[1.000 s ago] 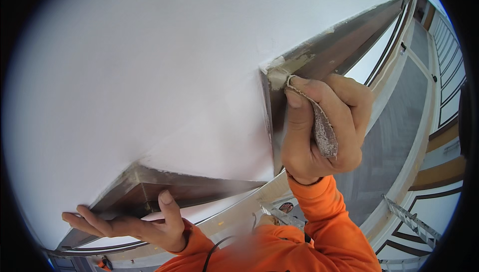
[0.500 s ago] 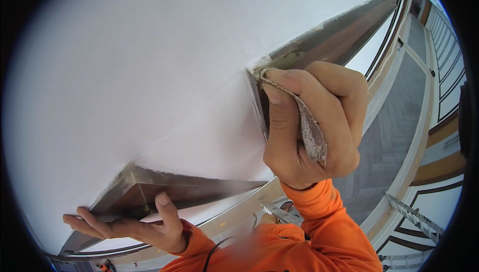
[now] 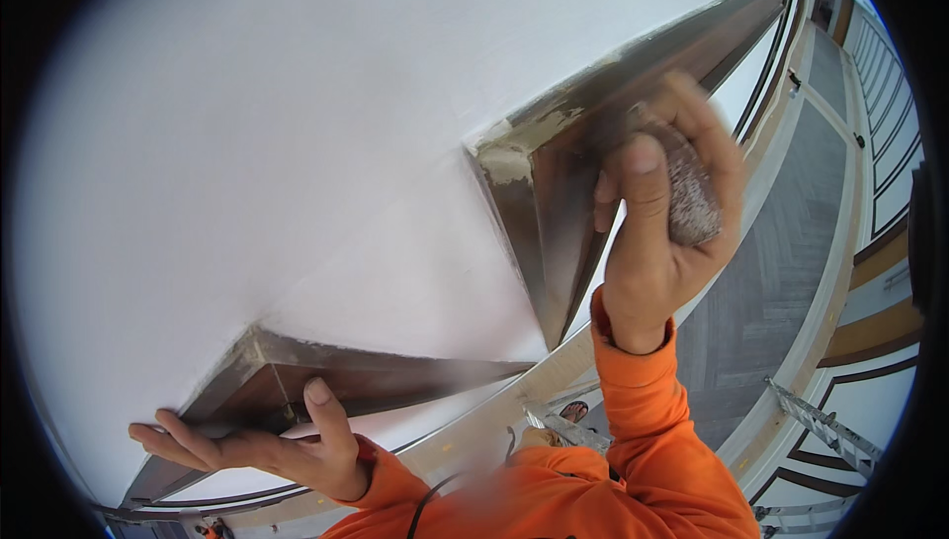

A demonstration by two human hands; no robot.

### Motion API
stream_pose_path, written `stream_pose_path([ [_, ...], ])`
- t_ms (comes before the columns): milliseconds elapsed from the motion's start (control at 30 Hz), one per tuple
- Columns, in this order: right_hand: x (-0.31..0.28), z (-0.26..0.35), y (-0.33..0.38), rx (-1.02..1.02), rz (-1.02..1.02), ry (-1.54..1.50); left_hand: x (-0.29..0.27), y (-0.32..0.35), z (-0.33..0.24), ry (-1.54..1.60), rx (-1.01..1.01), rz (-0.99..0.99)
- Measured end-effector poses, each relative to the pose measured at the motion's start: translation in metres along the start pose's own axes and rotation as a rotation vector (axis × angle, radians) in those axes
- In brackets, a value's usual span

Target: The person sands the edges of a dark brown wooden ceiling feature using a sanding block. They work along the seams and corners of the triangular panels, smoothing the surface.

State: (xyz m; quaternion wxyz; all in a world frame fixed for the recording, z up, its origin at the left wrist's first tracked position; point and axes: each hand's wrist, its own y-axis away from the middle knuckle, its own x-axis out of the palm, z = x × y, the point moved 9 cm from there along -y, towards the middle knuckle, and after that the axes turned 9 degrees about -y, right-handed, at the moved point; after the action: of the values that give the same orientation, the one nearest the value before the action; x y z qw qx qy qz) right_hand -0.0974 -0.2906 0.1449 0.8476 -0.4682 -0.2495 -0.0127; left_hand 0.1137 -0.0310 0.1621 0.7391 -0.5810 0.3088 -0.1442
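Observation:
My right hand (image 3: 657, 227) pinches a folded, dust-whitened piece of sandpaper (image 3: 695, 201), slightly blurred by motion. It is in front of the upper brown trim (image 3: 712, 49), a little right of the trim's corner (image 3: 509, 163), where pale filler patches show. Whether the sandpaper touches the trim I cannot tell. Lower left, my left hand (image 3: 272, 450) has its fingers stretched and thumb raised, holding nothing. It lies against or just in front of the lower brown trim (image 3: 356, 371); contact is unclear. Between both trims spreads a smooth white surface (image 3: 297, 163).
Below lies a grey herringbone floor (image 3: 771, 272) with pale borders. A metal ladder (image 3: 825, 425) stands at lower right, and more metal steps (image 3: 568, 430) show beneath me beside a sandalled foot (image 3: 573, 410). Far below, lower left, is a person in orange (image 3: 210, 529).
My right hand has moved right with the sandpaper, away from the trim corner, uncovering the filler patches there. My left hand stays almost in place.

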Motion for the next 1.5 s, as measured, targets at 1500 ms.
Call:
stream_pose_path([
  [1500,0.055,0.052,-0.021,-0.550,0.305,0.294,-0.008,-0.005,-0.006,0.103,-0.023,-0.039],
])
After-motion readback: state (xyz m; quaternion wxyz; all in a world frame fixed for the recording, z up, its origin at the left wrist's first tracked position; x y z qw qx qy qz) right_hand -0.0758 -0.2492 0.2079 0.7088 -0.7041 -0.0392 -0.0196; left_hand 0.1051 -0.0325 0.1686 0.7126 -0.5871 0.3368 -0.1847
